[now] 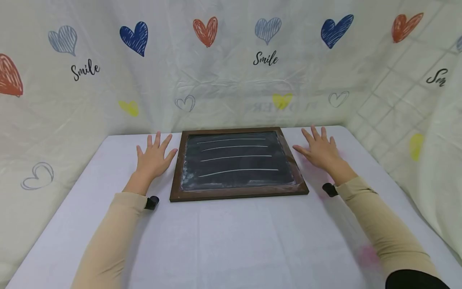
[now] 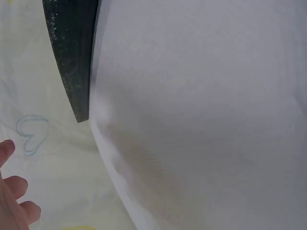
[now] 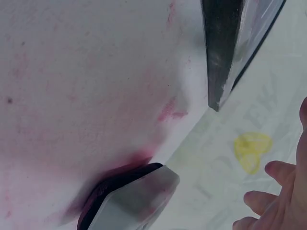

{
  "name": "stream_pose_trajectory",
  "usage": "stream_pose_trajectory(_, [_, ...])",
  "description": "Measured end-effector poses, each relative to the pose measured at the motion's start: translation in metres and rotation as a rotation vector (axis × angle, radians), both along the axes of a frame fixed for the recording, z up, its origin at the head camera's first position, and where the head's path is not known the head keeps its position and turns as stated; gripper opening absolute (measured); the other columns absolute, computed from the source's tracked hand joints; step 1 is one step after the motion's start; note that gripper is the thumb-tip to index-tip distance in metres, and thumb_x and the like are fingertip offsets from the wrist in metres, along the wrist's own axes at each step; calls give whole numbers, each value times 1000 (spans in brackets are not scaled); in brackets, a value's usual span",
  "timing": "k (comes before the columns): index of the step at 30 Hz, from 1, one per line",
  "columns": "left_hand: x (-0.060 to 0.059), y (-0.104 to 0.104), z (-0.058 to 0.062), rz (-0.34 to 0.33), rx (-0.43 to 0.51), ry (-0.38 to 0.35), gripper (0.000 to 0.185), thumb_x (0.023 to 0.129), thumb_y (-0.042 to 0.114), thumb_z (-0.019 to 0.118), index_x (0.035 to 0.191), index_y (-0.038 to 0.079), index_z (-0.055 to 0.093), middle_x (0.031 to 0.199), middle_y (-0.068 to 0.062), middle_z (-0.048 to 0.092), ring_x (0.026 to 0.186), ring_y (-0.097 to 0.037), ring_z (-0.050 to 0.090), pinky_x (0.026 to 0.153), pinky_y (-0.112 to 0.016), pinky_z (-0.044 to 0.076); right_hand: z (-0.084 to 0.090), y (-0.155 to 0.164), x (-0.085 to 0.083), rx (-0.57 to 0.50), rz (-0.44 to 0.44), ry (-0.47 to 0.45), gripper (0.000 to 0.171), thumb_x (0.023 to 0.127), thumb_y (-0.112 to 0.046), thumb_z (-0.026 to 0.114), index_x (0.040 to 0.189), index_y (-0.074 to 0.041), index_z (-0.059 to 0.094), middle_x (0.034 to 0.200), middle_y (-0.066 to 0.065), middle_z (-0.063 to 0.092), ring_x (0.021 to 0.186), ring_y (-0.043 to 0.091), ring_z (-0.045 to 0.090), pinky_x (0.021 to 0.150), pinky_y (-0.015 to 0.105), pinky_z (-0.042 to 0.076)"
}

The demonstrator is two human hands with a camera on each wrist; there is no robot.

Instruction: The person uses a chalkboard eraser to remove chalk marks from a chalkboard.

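A chalkboard (image 1: 236,160) in a brown wooden frame lies flat on the white table (image 1: 231,237), with several white chalk lines drawn across it. My left hand (image 1: 154,157) lies flat on the table just left of the frame, fingers spread and straight. My right hand (image 1: 320,150) lies flat just right of the frame, fingers spread too. Neither hand holds anything. The left wrist view shows the frame's dark edge (image 2: 72,57) and my fingertips (image 2: 14,201). In the right wrist view the frame's edge (image 3: 220,52) and my fingers (image 3: 273,201) show.
A pale curtain (image 1: 231,68) printed with hearts and the word Smile hangs around the table on the back and both sides. Pink stains (image 3: 168,110) mark the cloth near my right hand. A dark flat object (image 3: 129,196) lies at the table's edge in the right wrist view.
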State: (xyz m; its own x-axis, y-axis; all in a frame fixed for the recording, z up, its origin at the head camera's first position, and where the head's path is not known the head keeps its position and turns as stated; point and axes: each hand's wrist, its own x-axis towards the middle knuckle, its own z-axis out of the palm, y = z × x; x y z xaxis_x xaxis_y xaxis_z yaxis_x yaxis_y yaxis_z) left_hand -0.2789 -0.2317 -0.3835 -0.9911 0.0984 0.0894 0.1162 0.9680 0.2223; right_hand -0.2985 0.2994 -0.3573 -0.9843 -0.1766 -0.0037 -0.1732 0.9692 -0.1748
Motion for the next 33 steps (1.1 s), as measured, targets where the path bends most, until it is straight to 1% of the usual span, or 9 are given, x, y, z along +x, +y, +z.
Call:
stream_pose_trajectory(2, [2, 0, 2, -11, -2, 13, 70, 108, 52, 35, 166, 16, 19, 169, -23, 1, 153, -48, -5, 112, -77, -2, 1, 1, 3, 2, 8, 5, 93, 103, -69, 34, 164, -3, 12, 166, 30, -3, 149, 56, -11, 113, 76, 1])
stream_pose_trajectory(7, [8, -3, 4, -45, 13, 36, 66, 109, 45, 37, 165, 14, 22, 169, -22, 6, 154, -47, -2, 113, -77, 0, 1, 5, 8, -3, 46, 12, 89, 105, -63, 39, 163, -1, 15, 165, 33, 3, 149, 57, -7, 113, 75, 4])
stream_pose_trajectory(12, [13, -6, 1, -122, -7, 41, 62, 110, 40, 38, 165, 15, 25, 169, -20, 12, 154, -45, 5, 114, -74, 3, -1, 16, 13, -9, 87, -13, 86, 105, -59, 44, 162, 0, 18, 163, 35, 9, 147, 60, -1, 112, 77, 6])
stream_pose_trajectory(15, [15, -8, 0, -167, -44, 34, 60, 110, 38, 39, 164, 15, 26, 169, -18, 14, 155, -44, 7, 116, -72, 4, -4, 24, 13, -1, 102, -30, 86, 106, -58, 44, 162, 1, 18, 163, 36, 10, 147, 61, 0, 111, 77, 7])
stream_pose_trajectory(21, [12, -14, 0, -236, -102, 13, 61, 110, 39, 42, 165, 16, 26, 169, -16, 16, 155, -41, 8, 117, -71, 5, -8, 35, 15, 1, 111, -53, 85, 107, -56, 45, 162, 2, 18, 162, 37, 10, 146, 62, 0, 110, 78, 8])
stream_pose_trajectory(25, [11, -19, -1, -291, -145, 0, 61, 110, 40, 42, 164, 17, 27, 169, -15, 18, 155, -39, 10, 117, -70, 7, -10, 39, 16, 1, 120, -53, 82, 107, -51, 47, 161, 4, 19, 162, 37, 12, 145, 63, 2, 110, 78, 12])
stream_pose_trajectory(28, [10, -21, -1, -329, -174, -20, 62, 110, 41, 41, 164, 16, 27, 169, -15, 18, 156, -38, 10, 118, -69, 6, -10, 41, 16, -2, 127, -53, 81, 107, -49, 48, 160, 5, 19, 162, 37, 13, 145, 63, 4, 109, 78, 14])
stream_pose_trajectory(30, [10, -22, -1, -345, -189, -37, 62, 110, 42, 41, 164, 15, 26, 169, -15, 18, 156, -38, 9, 118, -69, 4, -12, 43, 14, -12, 135, -39, 80, 107, -48, 49, 159, 7, 22, 160, 39, 15, 144, 65, 7, 109, 77, 16])
stream_pose_trajectory(33, [9, -21, -1, -351, -207, -67, 64, 110, 43, 42, 164, 14, 26, 169, -16, 17, 156, -38, 7, 117, -70, 1, -13, 45, 12, -22, 135, -22, 79, 108, -47, 49, 158, 9, 24, 158, 41, 18, 141, 68, 11, 109, 77, 19])
